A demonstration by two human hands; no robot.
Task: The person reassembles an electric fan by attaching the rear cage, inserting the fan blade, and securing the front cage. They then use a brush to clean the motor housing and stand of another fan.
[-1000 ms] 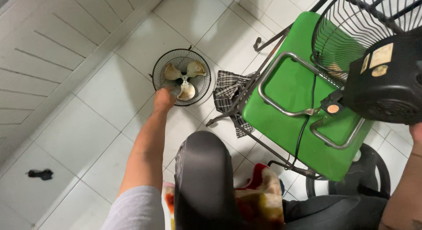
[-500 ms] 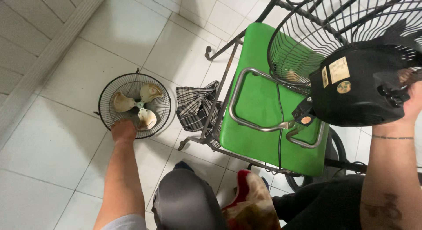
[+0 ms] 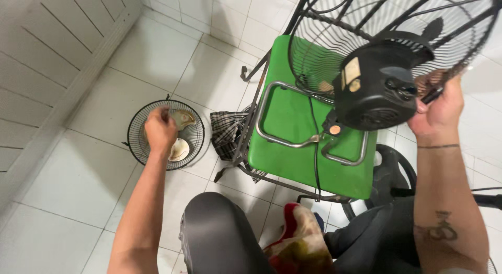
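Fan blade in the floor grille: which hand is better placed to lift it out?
Left. The left hand is already down on the fan blade inside the front grille on the floor. The right hand is up gripping the rear grille by the black motor over the green chair.

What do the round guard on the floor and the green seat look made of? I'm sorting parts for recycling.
The round guard under the left hand looks like thin dark-coated metal wire, given its fine radial spokes. The green seat looks like smooth, slightly glossy plastic, though painted board is possible; its frame looks like dark metal tubing.
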